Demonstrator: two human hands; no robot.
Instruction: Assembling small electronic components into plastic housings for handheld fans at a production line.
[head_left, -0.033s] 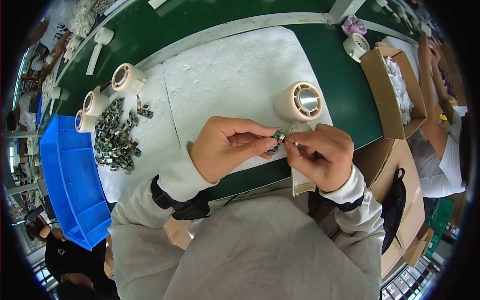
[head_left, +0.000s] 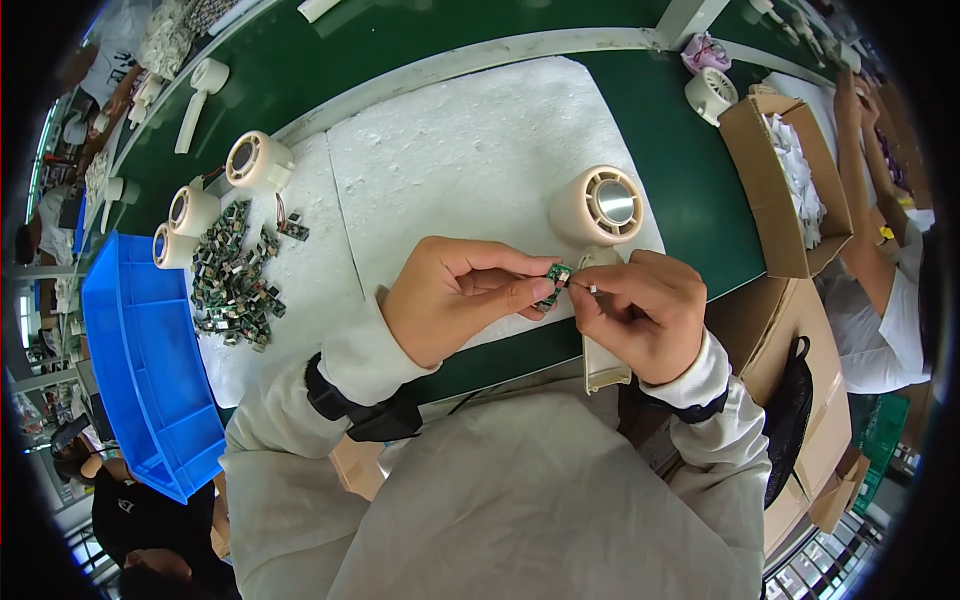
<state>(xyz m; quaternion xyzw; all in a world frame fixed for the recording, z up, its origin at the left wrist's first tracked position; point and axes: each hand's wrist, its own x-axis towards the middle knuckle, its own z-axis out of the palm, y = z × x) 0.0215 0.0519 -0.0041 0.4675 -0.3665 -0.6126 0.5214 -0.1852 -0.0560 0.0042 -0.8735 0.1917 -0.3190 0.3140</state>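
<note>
Between the thumb and fingers of my left hand (head_left: 450,295) is a small green circuit board (head_left: 560,272), gripped by its edges. My right hand (head_left: 645,310) is closed in a pinch beside it, with a small white plug (head_left: 593,289) showing at the fingertips. A thin lead seems to run from there to the board; its far end is hidden. Just beyond my right hand lies a cream fan body (head_left: 590,205) with a round slotted head and a shiny metal disc. Its open handle shell (head_left: 603,365) reaches toward me, partly covered by my right hand.
White foam sheets (head_left: 460,140) cover the green bench (head_left: 680,150). At left are a heap of circuit boards (head_left: 232,275), several cream fan heads (head_left: 258,160) and a blue divided bin (head_left: 150,360). A cardboard box (head_left: 760,190) with white pieces stands right, near another person's arms (head_left: 865,190).
</note>
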